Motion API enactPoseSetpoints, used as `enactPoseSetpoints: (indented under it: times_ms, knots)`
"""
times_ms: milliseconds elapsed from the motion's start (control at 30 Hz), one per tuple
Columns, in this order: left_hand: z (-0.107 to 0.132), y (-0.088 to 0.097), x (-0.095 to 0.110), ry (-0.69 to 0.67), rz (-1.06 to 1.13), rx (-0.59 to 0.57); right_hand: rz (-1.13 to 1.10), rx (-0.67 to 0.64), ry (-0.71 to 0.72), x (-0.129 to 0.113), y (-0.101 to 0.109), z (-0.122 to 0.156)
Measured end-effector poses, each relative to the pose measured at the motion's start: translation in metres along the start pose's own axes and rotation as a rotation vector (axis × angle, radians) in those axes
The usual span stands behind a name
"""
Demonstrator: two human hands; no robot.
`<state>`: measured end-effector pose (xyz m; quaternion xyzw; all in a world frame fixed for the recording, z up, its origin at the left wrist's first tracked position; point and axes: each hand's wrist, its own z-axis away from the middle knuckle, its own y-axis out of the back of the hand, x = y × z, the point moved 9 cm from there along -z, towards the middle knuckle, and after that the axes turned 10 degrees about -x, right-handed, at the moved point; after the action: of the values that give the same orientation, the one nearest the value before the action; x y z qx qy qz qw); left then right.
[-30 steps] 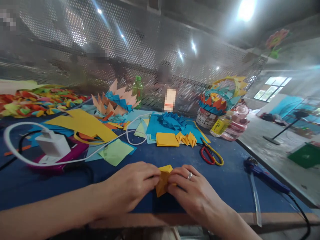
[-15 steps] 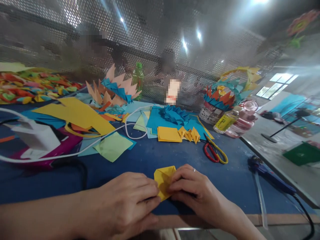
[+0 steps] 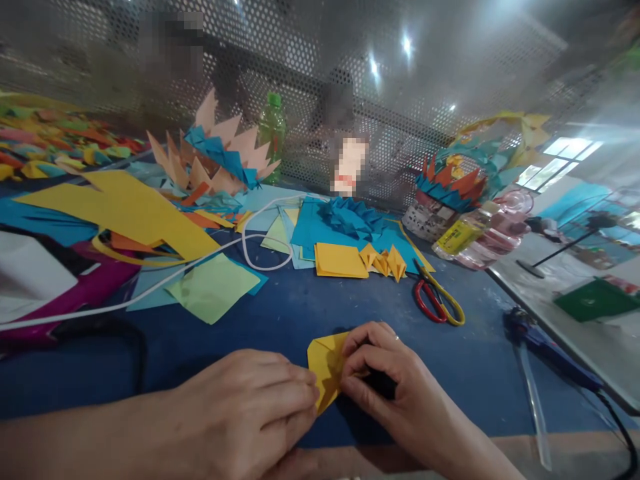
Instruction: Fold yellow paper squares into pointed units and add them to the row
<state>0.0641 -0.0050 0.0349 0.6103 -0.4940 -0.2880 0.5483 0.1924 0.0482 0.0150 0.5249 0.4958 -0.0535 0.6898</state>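
Observation:
A small folded yellow paper (image 3: pixel 326 368) lies on the blue table (image 3: pixel 300 313) near the front edge. My left hand (image 3: pixel 245 413) presses its fingertips on the paper's left side, fingers curled together. My right hand (image 3: pixel 390 390), a ring on one finger, pinches the paper's right side with bent fingers. Part of the paper is hidden under both hands.
Red-and-yellow scissors (image 3: pixel 437 300) lie behind my right hand. A yellow paper stack with folded yellow pieces (image 3: pixel 360 260), blue paper (image 3: pixel 345 227), a green square (image 3: pixel 213 287), a white cable (image 3: pixel 250 250), a green bottle (image 3: pixel 273 130), paper crowns (image 3: pixel 215 160) and a blue tool (image 3: pixel 545 343) at the right edge.
The yellow paper went from held up between my fingers to flat on the table. Both hands dropped slightly toward the front edge, and my view tilted down.

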Motion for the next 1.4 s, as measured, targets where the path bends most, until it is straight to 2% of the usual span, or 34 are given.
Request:
enactPoseSetpoints:
  times_ms: [200, 400, 700, 833, 933, 1200, 1300, 1400]
  knots:
    - [-0.004, 0.0, -0.001, 0.066, -0.04, 0.071, 0.032, 0.028, -0.011, -0.001, 0.0, 0.0]
    - [-0.011, -0.01, -0.002, 0.042, 0.034, -0.047, 0.056, 0.029, -0.004, -0.001, 0.001, 0.001]
    - [-0.015, -0.006, -0.004, 0.052, 0.077, 0.001, 0.032, 0.019, -0.038, -0.002, 0.0, 0.0]
    - [-0.017, -0.004, -0.002, 0.033, 0.035, -0.008, 0.04, 0.057, -0.056, 0.001, 0.001, -0.001]
    - [-0.015, -0.003, 0.001, 0.014, 0.001, 0.03, 0.034, 0.07, -0.068, 0.002, 0.0, -0.001]
    - [-0.015, -0.006, -0.001, 0.038, -0.046, 0.06, 0.013, 0.081, -0.079, 0.004, 0.001, 0.0]
    - [-0.014, 0.001, 0.006, -0.007, -0.062, 0.145, 0.041, 0.115, -0.093, 0.006, 0.004, 0.001]
    - [-0.011, 0.011, 0.0, 0.1, -0.071, 0.29, 0.058, 0.137, -0.112, 0.009, 0.005, 0.002]
